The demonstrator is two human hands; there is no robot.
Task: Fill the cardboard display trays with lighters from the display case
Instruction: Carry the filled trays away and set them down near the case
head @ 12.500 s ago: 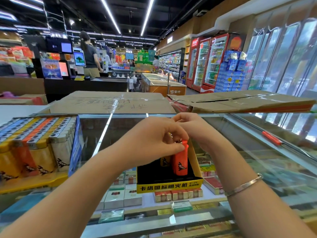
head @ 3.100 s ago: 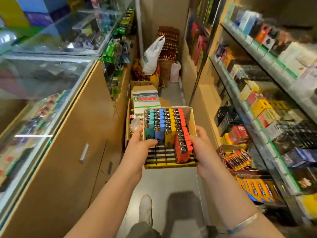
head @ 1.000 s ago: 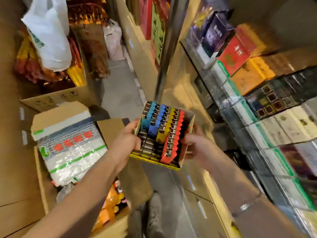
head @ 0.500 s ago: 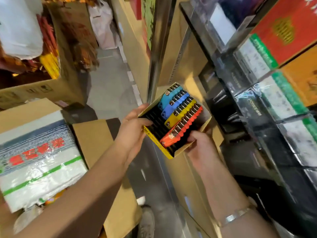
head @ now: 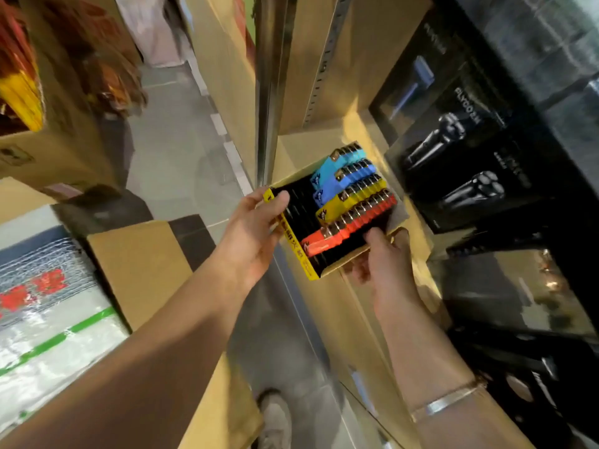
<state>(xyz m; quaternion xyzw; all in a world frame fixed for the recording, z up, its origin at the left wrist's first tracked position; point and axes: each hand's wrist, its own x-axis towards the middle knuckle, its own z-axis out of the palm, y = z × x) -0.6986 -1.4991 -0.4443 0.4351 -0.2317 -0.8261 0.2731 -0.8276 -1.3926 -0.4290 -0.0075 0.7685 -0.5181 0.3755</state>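
Hands grip a cardboard tray (head: 293,241) from both sides, holding it in the air, tilted, at the edge of a tan shelf (head: 324,147) beside a metal upright (head: 269,92). The left hand (head: 251,234) clasps the tray's yellow printed front edge, its thumb hooked over the top corner and its fingers curled under. The right hand (head: 381,267) holds the opposite side from below, its thumb pressed against the end of the red row. Inside the tray stand four rows of lighters (head: 351,192): teal, blue, yellow and red, packed toward the far end, with the red row reaching furthest forward; the black slotted insert nearer the left hand shows open slots. A silver bangle (head: 444,405) circles the right wrist. To the right of the tray, behind glass, dark boxes printed with electric shavers (head: 453,163) sit on the shelving. Below and to the left lies a grey floor (head: 181,150), and a shoe (head: 275,419) shows at the bottom between the arms. A brown carton (head: 139,264) stands at the left with its flap open, and a plastic-wrapped pack with red characters and a green stripe (head: 48,312) rests in it. Further back on the left, more cartons (head: 61,147) hold red and yellow packets, blurred.
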